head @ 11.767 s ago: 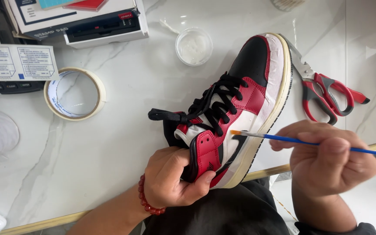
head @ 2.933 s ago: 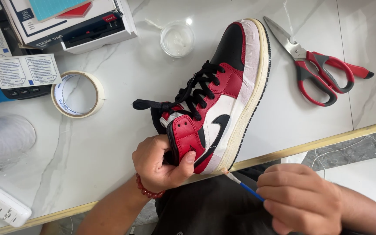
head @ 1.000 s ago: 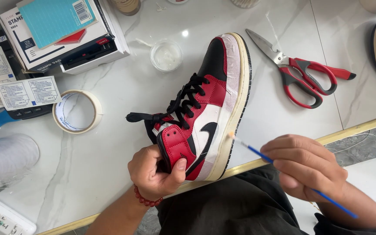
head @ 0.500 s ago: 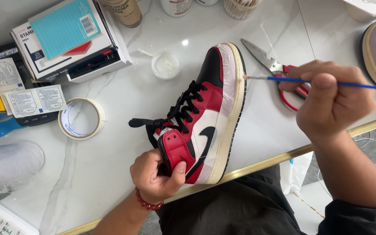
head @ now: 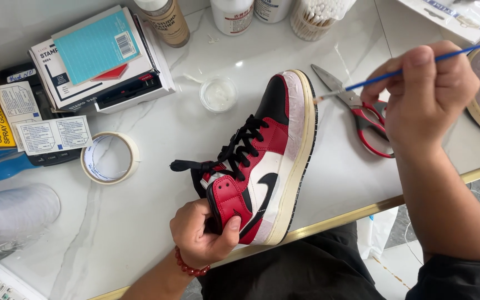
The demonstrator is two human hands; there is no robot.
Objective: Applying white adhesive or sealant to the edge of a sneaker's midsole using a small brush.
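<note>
One red, black and white high-top sneaker lies on its side on a white marble table, its heel at the table's near edge and its toe pointing away. Pale masking tape covers the sole edge. The left hand is clamped around the sneaker's heel collar, thumb pressed on the red ankle panel. The right hand, to the right of the sneaker and above it, pinches a thin blue-handled paintbrush; the brush tip sits just beside the taped toe edge, and whether it touches cannot be told. Red-handled scissors lie on the table just right of the sneaker, partly under the right hand. Beyond the toe stands a small clear dish. A roll of masking tape lies well to the sneaker's left, with stacked boxes behind it.
</note>
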